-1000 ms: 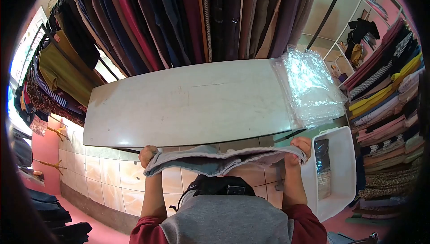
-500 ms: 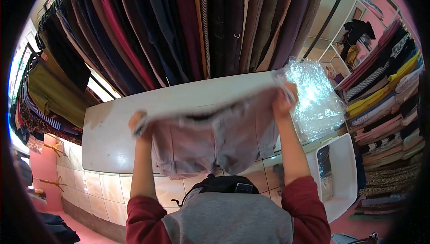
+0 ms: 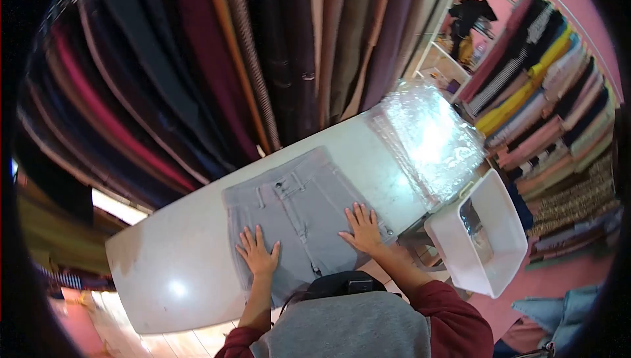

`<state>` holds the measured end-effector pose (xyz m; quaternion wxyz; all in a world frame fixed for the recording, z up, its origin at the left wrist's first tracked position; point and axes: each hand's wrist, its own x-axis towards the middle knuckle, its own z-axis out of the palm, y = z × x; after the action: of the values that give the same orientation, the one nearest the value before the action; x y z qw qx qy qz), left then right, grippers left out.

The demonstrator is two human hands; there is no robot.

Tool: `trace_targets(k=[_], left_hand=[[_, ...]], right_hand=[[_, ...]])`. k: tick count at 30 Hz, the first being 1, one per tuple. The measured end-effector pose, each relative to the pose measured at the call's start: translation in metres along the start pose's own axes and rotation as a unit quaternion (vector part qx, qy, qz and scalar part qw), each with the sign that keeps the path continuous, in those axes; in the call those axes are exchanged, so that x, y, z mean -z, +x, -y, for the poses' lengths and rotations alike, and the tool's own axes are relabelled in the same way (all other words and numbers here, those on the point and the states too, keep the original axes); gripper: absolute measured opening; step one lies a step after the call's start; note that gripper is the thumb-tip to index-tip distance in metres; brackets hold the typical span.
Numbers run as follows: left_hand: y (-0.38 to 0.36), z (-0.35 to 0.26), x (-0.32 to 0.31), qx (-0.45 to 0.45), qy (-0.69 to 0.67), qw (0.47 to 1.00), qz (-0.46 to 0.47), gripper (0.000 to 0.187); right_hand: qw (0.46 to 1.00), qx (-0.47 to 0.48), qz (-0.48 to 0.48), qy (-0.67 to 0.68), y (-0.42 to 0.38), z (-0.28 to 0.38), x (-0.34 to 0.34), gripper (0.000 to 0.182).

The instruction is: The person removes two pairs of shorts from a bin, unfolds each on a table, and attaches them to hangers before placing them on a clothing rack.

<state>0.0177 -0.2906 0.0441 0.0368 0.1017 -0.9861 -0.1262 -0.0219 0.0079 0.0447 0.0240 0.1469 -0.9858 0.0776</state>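
Observation:
Grey trousers or shorts [image 3: 296, 203] lie spread on the white table [image 3: 177, 246], waistband toward the far edge, with a button at the waist. Flat on the garment's left side rests my left hand [image 3: 259, 253], fingers spread. My right hand [image 3: 363, 228] presses on its right side, also with fingers apart. The lower part of the garment runs toward my body, where its end is hidden.
Clear plastic bags [image 3: 430, 138] are stacked at the table's right end. A white bin [image 3: 490, 240] with something inside stands beside it. Hanging clothes [image 3: 197, 49] line the far side, and more garments [image 3: 552, 108] hang at the right.
The grey garment has gone from being held up by its waistband to lying on the table. Both hands have let go of the waistband and opened on the cloth. The view has turned.

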Motion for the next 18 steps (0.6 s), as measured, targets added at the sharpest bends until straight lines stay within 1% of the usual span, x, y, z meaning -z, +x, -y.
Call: trace_targets(k=[1, 2, 4, 5, 7, 8, 10, 11, 13, 14, 16, 17, 18], left_hand=[[0.005, 0.001, 0.001, 0.006, 0.002, 1.000, 0.002, 0.072], [0.011, 0.001, 0.003, -0.015, 0.000, 1.000, 0.004, 0.072], [0.020, 0.001, 0.005, 0.010, 0.001, 1.000, 0.029, 0.071], [0.022, 0.000, 0.006, -0.005, -0.002, 0.999, 0.033, 0.071], [0.027, -0.002, 0.006, 0.011, 0.014, 0.999, 0.029, 0.071], [0.027, -0.002, 0.005, 0.000, 0.012, 0.999, 0.030, 0.071], [0.027, -0.001, 0.002, 0.007, 0.024, 0.999, 0.024, 0.070], [0.027, 0.000, 0.001, -0.007, 0.025, 0.999, 0.026, 0.070], [0.025, 0.000, -0.002, 0.006, 0.044, 0.999, 0.027, 0.071], [0.024, -0.001, -0.002, -0.008, 0.045, 0.998, 0.032, 0.071], [0.024, -0.008, 0.002, 0.043, 0.085, 0.992, 0.079, 0.070], [0.023, -0.014, 0.001, 0.072, 0.126, 0.986, 0.088, 0.069], [0.021, -0.016, -0.009, 0.071, 0.121, 0.987, 0.079, 0.069]], right_hand=[[1.000, -0.003, 0.000, 0.006, 0.004, 0.003, 0.000, 0.069], [1.000, -0.023, -0.007, 0.003, 0.009, 0.005, 0.000, 0.069], [1.000, -0.008, -0.008, -0.003, 0.016, 0.005, 0.000, 0.069], [1.000, -0.024, -0.010, -0.006, 0.018, 0.005, 0.000, 0.069], [1.000, -0.010, -0.017, 0.002, 0.024, 0.004, 0.000, 0.068], [1.000, -0.020, -0.020, 0.000, 0.024, 0.004, 0.001, 0.068], [1.000, -0.020, 0.000, 0.017, 0.025, 0.003, 0.002, 0.068], [0.999, -0.033, -0.003, 0.017, 0.026, 0.002, 0.001, 0.068], [0.999, -0.016, -0.006, 0.037, 0.023, -0.001, -0.003, 0.069], [0.999, -0.031, -0.007, 0.038, 0.020, -0.001, -0.005, 0.069], [0.998, -0.019, 0.001, 0.059, 0.021, -0.002, -0.005, 0.071], [0.998, -0.020, -0.006, 0.055, 0.024, -0.006, -0.007, 0.071], [0.996, -0.019, 0.003, 0.083, 0.023, -0.006, -0.012, 0.070]])
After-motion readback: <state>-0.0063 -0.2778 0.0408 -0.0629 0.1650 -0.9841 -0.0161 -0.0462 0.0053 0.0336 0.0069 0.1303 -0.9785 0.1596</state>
